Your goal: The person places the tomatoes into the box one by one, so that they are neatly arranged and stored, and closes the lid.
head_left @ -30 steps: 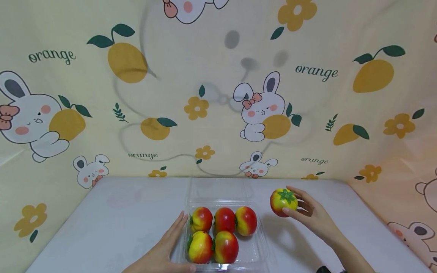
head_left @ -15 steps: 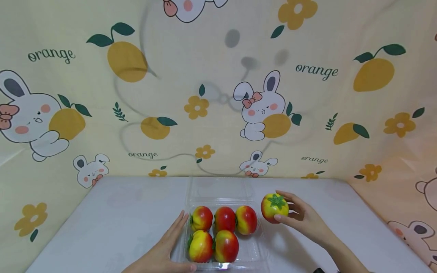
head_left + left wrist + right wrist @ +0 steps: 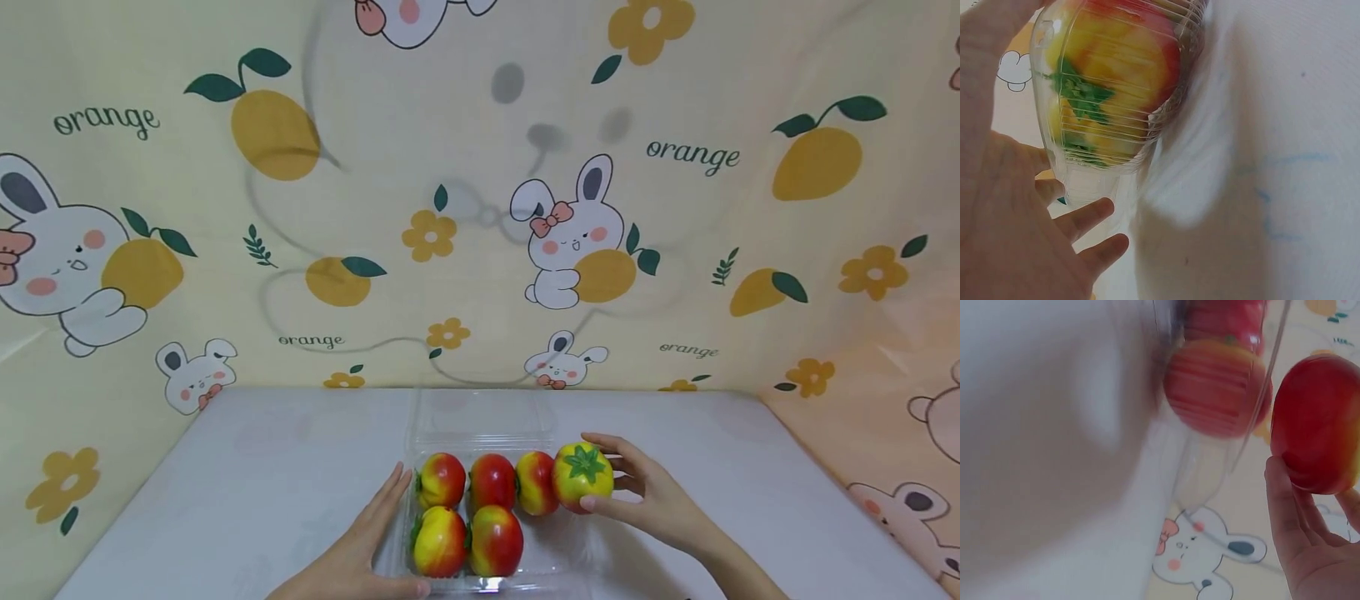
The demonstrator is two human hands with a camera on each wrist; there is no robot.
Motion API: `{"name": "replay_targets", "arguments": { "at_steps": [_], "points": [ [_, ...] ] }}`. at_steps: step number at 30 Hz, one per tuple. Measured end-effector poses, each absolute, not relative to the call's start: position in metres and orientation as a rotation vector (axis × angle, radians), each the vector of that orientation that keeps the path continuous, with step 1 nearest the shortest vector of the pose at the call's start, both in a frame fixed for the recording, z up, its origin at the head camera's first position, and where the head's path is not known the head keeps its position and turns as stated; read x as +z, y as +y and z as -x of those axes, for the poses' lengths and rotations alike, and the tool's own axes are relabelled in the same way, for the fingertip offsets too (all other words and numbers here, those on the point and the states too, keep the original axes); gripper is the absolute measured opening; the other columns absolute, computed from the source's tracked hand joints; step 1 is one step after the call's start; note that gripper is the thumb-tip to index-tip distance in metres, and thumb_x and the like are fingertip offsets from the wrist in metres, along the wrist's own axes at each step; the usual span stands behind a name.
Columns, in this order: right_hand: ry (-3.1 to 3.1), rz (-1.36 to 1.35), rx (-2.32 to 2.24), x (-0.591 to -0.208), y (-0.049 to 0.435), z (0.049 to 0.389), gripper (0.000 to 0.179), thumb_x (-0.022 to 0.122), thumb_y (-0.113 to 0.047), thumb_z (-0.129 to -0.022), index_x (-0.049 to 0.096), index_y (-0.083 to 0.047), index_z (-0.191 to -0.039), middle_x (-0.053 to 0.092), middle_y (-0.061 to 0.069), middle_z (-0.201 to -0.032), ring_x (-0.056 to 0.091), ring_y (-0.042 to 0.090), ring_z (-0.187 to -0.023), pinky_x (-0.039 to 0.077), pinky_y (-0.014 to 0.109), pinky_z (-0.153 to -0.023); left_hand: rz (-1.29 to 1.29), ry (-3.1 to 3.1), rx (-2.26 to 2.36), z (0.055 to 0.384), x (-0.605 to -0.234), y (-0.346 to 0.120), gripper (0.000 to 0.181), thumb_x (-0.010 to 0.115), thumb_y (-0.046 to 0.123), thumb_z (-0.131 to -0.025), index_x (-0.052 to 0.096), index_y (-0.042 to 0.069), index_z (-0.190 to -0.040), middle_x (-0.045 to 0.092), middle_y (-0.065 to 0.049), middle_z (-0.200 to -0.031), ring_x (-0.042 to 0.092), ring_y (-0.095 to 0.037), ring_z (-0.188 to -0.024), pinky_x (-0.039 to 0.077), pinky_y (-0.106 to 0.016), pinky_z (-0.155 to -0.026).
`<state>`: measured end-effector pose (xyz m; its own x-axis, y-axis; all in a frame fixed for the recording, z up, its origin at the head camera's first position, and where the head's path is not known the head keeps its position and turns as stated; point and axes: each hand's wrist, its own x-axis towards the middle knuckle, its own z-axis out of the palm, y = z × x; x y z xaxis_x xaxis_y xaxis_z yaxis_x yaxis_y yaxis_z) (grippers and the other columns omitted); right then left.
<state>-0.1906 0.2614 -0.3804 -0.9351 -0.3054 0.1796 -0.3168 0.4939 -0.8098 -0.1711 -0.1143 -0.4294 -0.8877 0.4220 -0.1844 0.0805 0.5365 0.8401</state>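
In the head view my right hand (image 3: 648, 492) holds a red-and-yellow persimmon (image 3: 583, 479) between thumb and fingers, its green leafy top facing me. The fruit is over the right side of a clear plastic box (image 3: 551, 562), overlapping the rear right persimmon (image 3: 536, 483) in this view. The right wrist view has the held persimmon (image 3: 1316, 425) raised above the box wall. Several more persimmons lie inside, three behind and two in front. My left hand (image 3: 360, 542) rests along the box's left side, thumb by the front edge; its fingers (image 3: 1088, 219) are straight and spread in the left wrist view.
The box's clear lid (image 3: 480, 414) lies folded back behind it on the white table (image 3: 285, 467). A printed cloth (image 3: 465, 167) with rabbits and oranges rises at the table's back and sides. Inside the box, bare floor shows at the front right.
My right hand has carried the persimmon left and toward me, from beside the box to above its right side. The left hand stays at the box.
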Motion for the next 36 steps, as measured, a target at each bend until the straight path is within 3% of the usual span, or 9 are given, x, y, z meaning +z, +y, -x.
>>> {"name": "replay_targets", "arguments": {
  "at_steps": [6, 10, 14, 21, 30, 36],
  "points": [
    [-2.760, -0.517, 1.429, -0.383, 0.249, 0.183, 0.067, 0.080, -0.029, -0.077, 0.048, -0.025, -0.136, 0.051, 0.006, -0.129, 0.055, 0.023, -0.110, 0.053, 0.021, -0.086, -0.394, 2.415, 1.294, 0.170, -0.430, -0.114, 0.110, 0.074, 0.057, -0.071, 0.002, 0.040, -0.153, -0.008, -0.001, -0.163, 0.012, -0.049, -0.142, 0.026, -0.082, -0.090],
    [-2.764, -0.469, 1.310, -0.386, 0.241, 0.178, 0.068, 0.083, -0.038, -0.071, 0.051, -0.032, -0.131, 0.050, -0.002, -0.122, 0.052, 0.019, -0.108, 0.052, 0.021, -0.084, -0.382, 2.412, 1.291, 0.171, -0.430, -0.114, 0.111, 0.073, 0.058, -0.070, 0.002, 0.040, -0.153, -0.008, -0.001, -0.163, 0.013, -0.049, -0.142, 0.027, -0.082, -0.090],
    [-2.724, -0.536, 1.164, -0.391, 0.236, 0.175, 0.070, 0.084, -0.045, -0.068, 0.053, -0.031, -0.130, 0.048, -0.009, -0.121, 0.051, 0.011, -0.105, 0.052, 0.021, -0.081, -0.396, 2.408, 1.298, 0.171, -0.431, -0.115, 0.109, 0.073, 0.057, -0.072, 0.002, 0.039, -0.153, -0.009, -0.002, -0.162, 0.011, -0.049, -0.143, 0.025, -0.083, -0.089],
    [-2.691, -0.725, 1.070, -0.396, 0.233, 0.173, 0.068, 0.081, -0.045, -0.072, 0.055, -0.025, -0.132, 0.048, -0.011, -0.120, 0.052, 0.006, -0.101, 0.053, 0.020, -0.081, -0.431, 2.429, 1.296, 0.171, -0.430, -0.115, 0.111, 0.074, 0.056, -0.070, 0.004, 0.037, -0.154, -0.008, -0.003, -0.163, 0.013, -0.048, -0.142, 0.029, -0.081, -0.090],
    [-2.889, -0.878, 1.074, -0.384, 0.237, 0.171, 0.062, 0.077, -0.045, -0.076, 0.053, -0.032, -0.132, 0.051, -0.004, -0.128, 0.053, 0.023, -0.113, 0.058, 0.031, -0.083, -0.426, 2.423, 1.299, 0.171, -0.430, -0.115, 0.110, 0.073, 0.056, -0.071, 0.003, 0.036, -0.154, -0.009, -0.003, -0.162, 0.012, -0.049, -0.142, 0.027, -0.082, -0.089],
    [-2.848, -1.102, 1.092, -0.381, 0.246, 0.170, 0.057, 0.070, -0.040, -0.086, 0.049, -0.026, -0.137, 0.056, -0.004, -0.130, 0.055, 0.010, -0.112, 0.055, 0.031, -0.089, -0.413, 2.414, 1.298, 0.170, -0.429, -0.115, 0.110, 0.072, 0.057, -0.072, 0.003, 0.036, -0.154, -0.009, -0.002, -0.162, 0.012, -0.049, -0.142, 0.027, -0.082, -0.090]
  ]
}}
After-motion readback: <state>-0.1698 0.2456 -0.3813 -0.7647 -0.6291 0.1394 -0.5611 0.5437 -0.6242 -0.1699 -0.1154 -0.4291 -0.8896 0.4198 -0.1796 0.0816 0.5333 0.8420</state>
